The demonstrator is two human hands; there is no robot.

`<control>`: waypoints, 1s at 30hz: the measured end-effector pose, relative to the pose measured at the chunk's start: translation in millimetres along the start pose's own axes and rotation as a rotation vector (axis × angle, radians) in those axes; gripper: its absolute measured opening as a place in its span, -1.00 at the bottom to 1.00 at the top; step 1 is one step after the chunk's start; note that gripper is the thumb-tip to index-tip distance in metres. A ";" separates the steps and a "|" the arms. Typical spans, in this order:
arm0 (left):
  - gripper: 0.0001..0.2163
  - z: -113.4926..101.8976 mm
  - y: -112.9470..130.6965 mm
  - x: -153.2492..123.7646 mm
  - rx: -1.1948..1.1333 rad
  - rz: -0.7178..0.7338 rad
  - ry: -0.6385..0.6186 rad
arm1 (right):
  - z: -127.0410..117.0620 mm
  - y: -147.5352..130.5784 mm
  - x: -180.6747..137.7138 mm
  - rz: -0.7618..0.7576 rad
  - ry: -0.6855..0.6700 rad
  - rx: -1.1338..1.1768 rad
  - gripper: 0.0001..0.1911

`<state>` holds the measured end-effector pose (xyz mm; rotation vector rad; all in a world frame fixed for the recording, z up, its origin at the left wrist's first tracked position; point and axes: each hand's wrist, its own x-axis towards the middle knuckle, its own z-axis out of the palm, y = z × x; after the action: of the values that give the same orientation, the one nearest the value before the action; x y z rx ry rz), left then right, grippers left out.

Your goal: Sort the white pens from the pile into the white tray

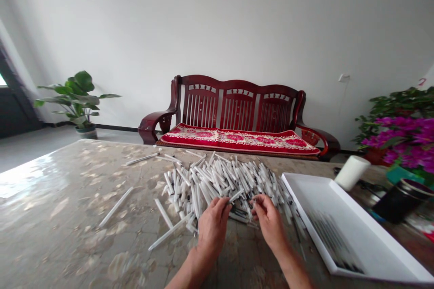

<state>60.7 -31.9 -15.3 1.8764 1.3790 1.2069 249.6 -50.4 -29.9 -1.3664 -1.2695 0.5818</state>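
Pens (220,176) lie in a loose heap on your table (84,244), beside the white tray (315,192). Your left hand (213,221) pinches one pale pen (236,196) at the heap's near edge; your right hand (269,220) has curled fingers (whether around something small, I cannot tell). More slim pens (334,239) lie inside the tray.

Whitish pens (210,180), some dark-ended, lay crisscrossed in a heap at the middle, several loose at left; one slanted pen (236,196) was pinched in the left hand (213,221).
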 end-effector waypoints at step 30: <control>-0.76 -7.3 1.9 0.3 0.468 0.331 -0.094 | -12.3 -13.4 2.1 -0.435 -0.089 -0.274 -0.80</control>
<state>55.3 -33.0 -10.2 2.5329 1.4271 0.9772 256.5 -56.0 -13.9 -1.2355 -1.7063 0.1716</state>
